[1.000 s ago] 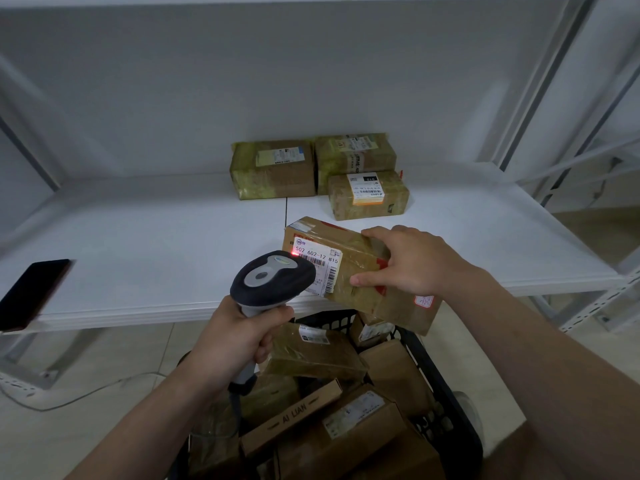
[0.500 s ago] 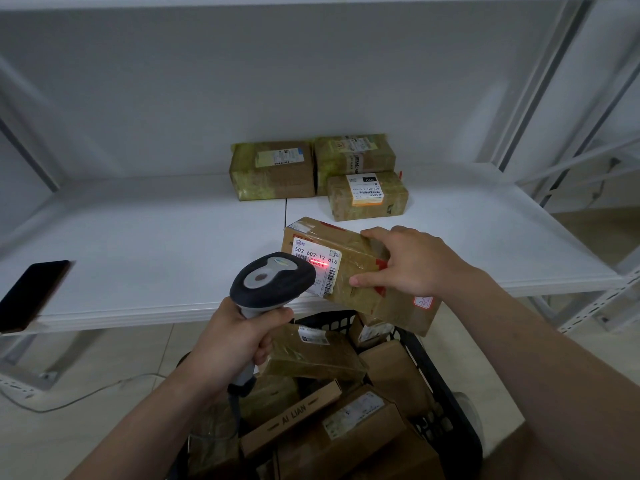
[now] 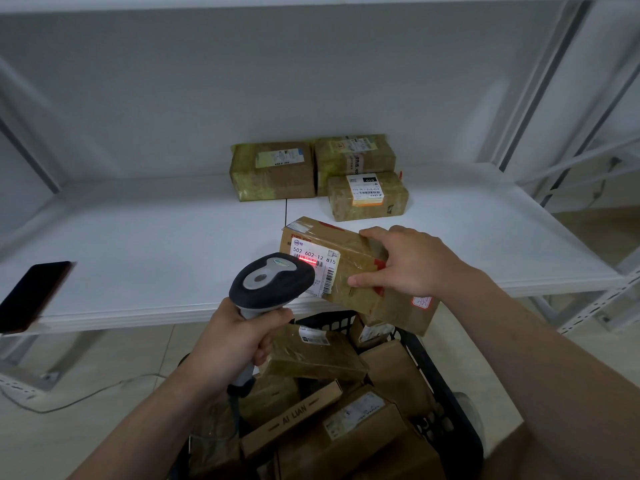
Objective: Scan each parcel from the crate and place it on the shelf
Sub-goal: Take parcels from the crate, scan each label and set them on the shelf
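Since a second before, the red spot at the corner of the shipping label [image 3: 313,266] had spread into a short red scan line [image 3: 308,259] across the printed digits, while both hands and the parcel kept almost the same places. We gripped the barcode scanner [image 3: 272,282] in our left hand [image 3: 232,344], fingers wrapped round its handle, its dark head aimed at the label from just in front of it. Our right hand [image 3: 408,261] held the brown taped parcel [image 3: 356,268] by its right part, thumb on the near side and fingers curled over the far edge. That parcel hung tilted in the air, above the front edge of the white shelf [image 3: 156,244] and over the back of the black crate [image 3: 440,410]; we could not tell whether it touched either. Its label faced up and toward us, reading 502 602-12 815.

Three more packages sat at the back of the shelf: a wide box [image 3: 273,171] on the left, a taller box [image 3: 355,154] close against its right side, and a small labelled box [image 3: 367,197] just in front of that one. A dark phone [image 3: 34,294] lay flat near the shelf's left front edge. Below, the crate held a heap of brown packages, among them a flat taped packet [image 3: 315,355] just beside our left hand and a carton printed AI LIAN [image 3: 294,415]. A thin cable [image 3: 86,400] lay on the pale floor at the left.
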The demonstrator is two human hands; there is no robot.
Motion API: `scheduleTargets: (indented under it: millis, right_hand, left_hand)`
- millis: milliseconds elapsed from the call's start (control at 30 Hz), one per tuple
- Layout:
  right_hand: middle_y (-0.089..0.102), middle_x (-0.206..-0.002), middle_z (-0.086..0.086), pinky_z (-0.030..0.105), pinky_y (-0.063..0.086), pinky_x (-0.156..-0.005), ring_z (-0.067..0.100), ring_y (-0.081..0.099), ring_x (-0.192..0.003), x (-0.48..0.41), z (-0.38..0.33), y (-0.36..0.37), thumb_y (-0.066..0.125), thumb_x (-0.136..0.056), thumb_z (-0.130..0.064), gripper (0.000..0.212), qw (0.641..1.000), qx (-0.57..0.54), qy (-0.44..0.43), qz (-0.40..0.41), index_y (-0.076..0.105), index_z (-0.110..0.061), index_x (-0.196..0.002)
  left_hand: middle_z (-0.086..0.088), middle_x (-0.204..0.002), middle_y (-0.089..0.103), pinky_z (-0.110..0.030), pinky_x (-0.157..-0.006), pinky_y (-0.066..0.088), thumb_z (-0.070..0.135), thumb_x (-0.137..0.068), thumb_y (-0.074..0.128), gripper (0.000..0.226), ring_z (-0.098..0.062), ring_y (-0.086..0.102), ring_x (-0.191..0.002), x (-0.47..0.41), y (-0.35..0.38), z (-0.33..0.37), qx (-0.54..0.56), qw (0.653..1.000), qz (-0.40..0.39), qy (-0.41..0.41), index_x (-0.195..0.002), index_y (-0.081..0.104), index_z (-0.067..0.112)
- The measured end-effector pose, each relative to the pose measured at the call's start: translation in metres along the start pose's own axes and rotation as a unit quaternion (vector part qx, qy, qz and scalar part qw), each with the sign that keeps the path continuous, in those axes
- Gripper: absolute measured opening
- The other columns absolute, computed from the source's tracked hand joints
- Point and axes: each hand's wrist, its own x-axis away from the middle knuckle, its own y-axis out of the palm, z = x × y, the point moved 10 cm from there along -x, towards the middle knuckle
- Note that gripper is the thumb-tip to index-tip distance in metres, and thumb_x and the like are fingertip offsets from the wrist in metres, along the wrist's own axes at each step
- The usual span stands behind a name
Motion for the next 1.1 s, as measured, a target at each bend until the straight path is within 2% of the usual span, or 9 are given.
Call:
scheduleTargets:
  millis: [167,367,500,633,733,800,867,933,1100]
  right_hand:
    - [0.052,-0.112,-0.007,0.034,0.039,-0.084,0.013,0.049,-0.101,0.001,0.000,-0.002,0.064,-0.074,-0.084,0.095,1.000,-0.003,0.001,0.004,0.039,-0.037,-0.153]
    - [0.052,-0.113,-0.007,0.034,0.039,-0.083,0.014,0.050,-0.102,0.001,0.001,-0.001,0.064,-0.074,-0.084,0.095,1.000,-0.002,-0.001,0.006,0.039,-0.036,-0.153]
    - [0.051,-0.110,-0.008,0.034,0.040,-0.082,0.013,0.049,-0.099,0.000,0.002,0.000,0.064,-0.074,-0.084,0.095,1.000,-0.004,-0.004,0.005,0.039,-0.035,-0.153]
    - [0.055,-0.111,-0.005,0.034,0.041,-0.082,0.017,0.054,-0.102,-0.001,0.011,0.004,0.064,-0.075,-0.083,0.094,1.000,-0.005,0.015,-0.002,0.040,-0.033,-0.151]
    - [0.061,-0.117,0.000,0.035,0.041,-0.079,0.023,0.058,-0.103,-0.001,0.037,0.002,0.065,-0.076,-0.082,0.087,0.997,0.000,0.073,0.004,0.042,-0.031,-0.144]
    - [0.059,-0.108,0.001,0.037,0.044,-0.077,0.024,0.057,-0.095,-0.001,0.065,-0.002,0.072,-0.077,-0.073,0.077,0.991,-0.005,0.134,0.017,0.044,-0.028,-0.133]
    - [0.056,-0.100,0.003,0.041,0.050,-0.082,0.029,0.058,-0.093,0.002,0.097,-0.007,0.075,-0.076,-0.060,0.067,0.979,-0.011,0.200,0.032,0.043,-0.024,-0.123]
    - [0.055,-0.102,0.008,0.049,0.052,-0.091,0.035,0.058,-0.098,0.006,0.126,-0.011,0.074,-0.077,-0.052,0.061,0.963,-0.012,0.265,0.050,0.038,-0.021,-0.115]
    - [0.050,-0.123,0.015,0.054,0.044,-0.097,0.041,0.052,-0.118,0.011,0.167,-0.016,0.060,-0.092,-0.053,0.060,0.930,0.016,0.349,0.110,0.037,-0.015,-0.133]
  left_hand:
    - [-0.010,-0.054,0.044,-0.030,-0.049,0.037,0.015,-0.090,0.074,0.029,-0.019,0.040,-0.046,0.001,0.002,0.000,0.002,1.000,-0.005,-0.002,-0.062,0.065,0.018]
    - [-0.010,-0.053,0.043,-0.030,-0.050,0.037,0.015,-0.091,0.073,0.036,-0.018,0.039,-0.045,0.000,0.003,0.000,-0.004,1.000,-0.005,-0.006,-0.057,0.064,0.022]
    - [-0.011,-0.055,0.043,-0.031,-0.050,0.037,0.015,-0.090,0.074,0.023,-0.019,0.039,-0.047,0.000,0.002,0.001,-0.002,1.000,0.001,0.004,-0.070,0.063,0.009]
    - [-0.009,-0.055,0.043,-0.032,-0.052,0.037,0.019,-0.089,0.076,0.027,-0.019,0.039,-0.047,-0.002,0.007,0.003,0.002,1.000,-0.018,0.009,-0.065,0.065,0.017]
    - [-0.009,-0.056,0.043,-0.032,-0.051,0.037,0.029,-0.080,0.077,0.027,-0.020,0.040,-0.047,-0.004,0.017,0.007,-0.002,0.999,-0.033,0.006,-0.064,0.060,0.015]
    - [-0.009,-0.057,0.043,-0.032,-0.050,0.037,0.024,-0.086,0.077,0.030,-0.019,0.039,-0.048,-0.008,0.024,0.007,0.003,0.999,-0.032,0.005,-0.069,0.060,0.007]
    - [-0.008,-0.057,0.044,-0.032,-0.050,0.037,0.017,-0.091,0.074,0.029,-0.018,0.039,-0.049,-0.012,0.031,0.007,0.006,1.000,-0.028,0.003,-0.079,0.058,-0.003]
    - [-0.008,-0.056,0.044,-0.031,-0.049,0.038,0.016,-0.092,0.072,0.028,-0.018,0.040,-0.049,-0.016,0.038,0.007,-0.002,1.000,-0.027,-0.001,-0.081,0.058,-0.005]
    - [-0.008,-0.055,0.048,-0.028,-0.049,0.041,0.018,-0.092,0.073,0.028,-0.018,0.043,-0.048,-0.023,0.056,0.008,-0.032,0.999,-0.041,-0.008,-0.068,0.060,0.009]
